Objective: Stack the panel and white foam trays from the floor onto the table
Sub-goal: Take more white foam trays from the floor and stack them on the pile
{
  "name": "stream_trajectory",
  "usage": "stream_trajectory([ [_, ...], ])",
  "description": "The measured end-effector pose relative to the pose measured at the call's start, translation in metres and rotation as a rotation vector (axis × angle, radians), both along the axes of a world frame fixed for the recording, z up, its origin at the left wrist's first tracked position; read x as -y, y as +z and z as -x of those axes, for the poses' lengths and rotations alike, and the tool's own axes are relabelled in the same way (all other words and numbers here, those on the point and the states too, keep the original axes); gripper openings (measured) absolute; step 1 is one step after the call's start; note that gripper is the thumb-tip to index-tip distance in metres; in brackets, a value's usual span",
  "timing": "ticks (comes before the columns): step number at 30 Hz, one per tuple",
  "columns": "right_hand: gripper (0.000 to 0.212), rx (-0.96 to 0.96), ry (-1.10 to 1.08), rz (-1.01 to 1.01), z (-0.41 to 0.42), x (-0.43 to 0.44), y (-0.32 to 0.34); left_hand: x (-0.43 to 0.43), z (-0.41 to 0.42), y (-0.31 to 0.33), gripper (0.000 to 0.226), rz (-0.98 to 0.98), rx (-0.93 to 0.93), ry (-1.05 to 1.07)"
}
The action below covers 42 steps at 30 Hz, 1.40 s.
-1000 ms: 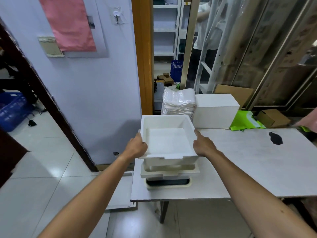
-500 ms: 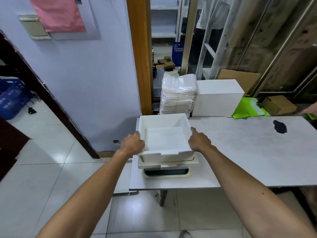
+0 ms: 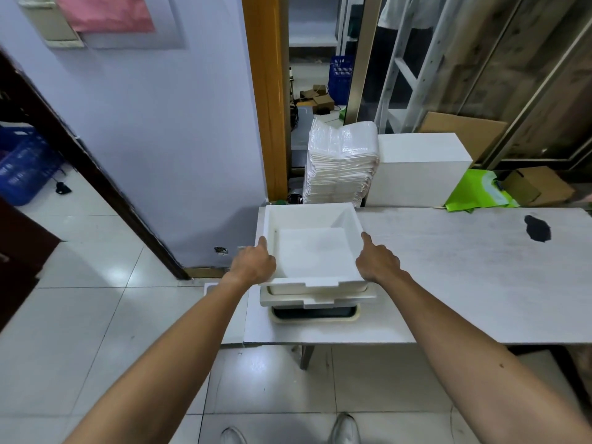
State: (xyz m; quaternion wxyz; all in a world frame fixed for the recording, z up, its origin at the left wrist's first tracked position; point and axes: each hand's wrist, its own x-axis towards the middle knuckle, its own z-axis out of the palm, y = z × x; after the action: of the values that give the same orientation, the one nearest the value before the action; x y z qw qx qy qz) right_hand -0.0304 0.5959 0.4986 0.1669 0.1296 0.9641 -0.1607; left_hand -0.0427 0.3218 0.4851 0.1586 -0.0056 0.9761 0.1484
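A white foam tray (image 3: 312, 248) sits on top of a stack at the left end of the table (image 3: 464, 274). Under it lies a second foam tray (image 3: 317, 299), and under that a dark panel with a cream rim (image 3: 315, 314). My left hand (image 3: 253, 267) grips the top tray's left wall. My right hand (image 3: 376, 262) grips its right wall, thumb along the rim. The fingers on the tray's outer sides are hidden.
Behind the table stand a wrapped pile of white sheets (image 3: 339, 165) and a white block (image 3: 419, 169). A green bag (image 3: 477, 192) and cardboard boxes (image 3: 538, 185) lie at the back right. A dark stain (image 3: 538, 228) marks the tabletop. A flat white board (image 3: 227, 312) lies on the floor left of the table.
The top tray has come down lower onto the stack, both hands still on its sides. My view has tilted downward, so my shoes now show.
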Motion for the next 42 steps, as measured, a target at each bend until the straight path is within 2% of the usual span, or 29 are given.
stream_trajectory([
  [8, 0.069, 0.062, 0.068, -0.060, 0.006, -0.003, -0.001, 0.000, -0.004, -0.008, 0.069, 0.047, 0.070, -0.011],
  [11, 0.075, 0.101, 0.072, -0.052, 0.002, -0.002, -0.004, -0.002, -0.007, -0.011, 0.074, 0.107, 0.083, -0.022],
  [15, 0.085, 0.160, 0.058, -0.018, -0.005, 0.002, -0.009, -0.004, -0.012, -0.018, 0.075, 0.156, 0.064, -0.038],
  [21, 0.087, 0.178, 0.047, -0.022, -0.003, 0.002, -0.017, -0.004, -0.011, -0.021, 0.074, 0.166, 0.062, -0.046],
  [30, 0.084, 0.179, 0.074, -0.045, 0.000, -0.002, -0.018, -0.005, -0.013, -0.024, 0.076, 0.164, 0.044, -0.068],
  [34, 0.082, 0.254, 0.078, -0.014, 0.007, -0.003, -0.009, -0.005, -0.012, -0.019, 0.075, 0.158, 0.056, -0.073],
  [42, 0.081, 0.274, 0.136, -0.102, 0.008, -0.004, -0.007, -0.004, -0.014, -0.021, 0.075, 0.170, 0.045, -0.094],
])
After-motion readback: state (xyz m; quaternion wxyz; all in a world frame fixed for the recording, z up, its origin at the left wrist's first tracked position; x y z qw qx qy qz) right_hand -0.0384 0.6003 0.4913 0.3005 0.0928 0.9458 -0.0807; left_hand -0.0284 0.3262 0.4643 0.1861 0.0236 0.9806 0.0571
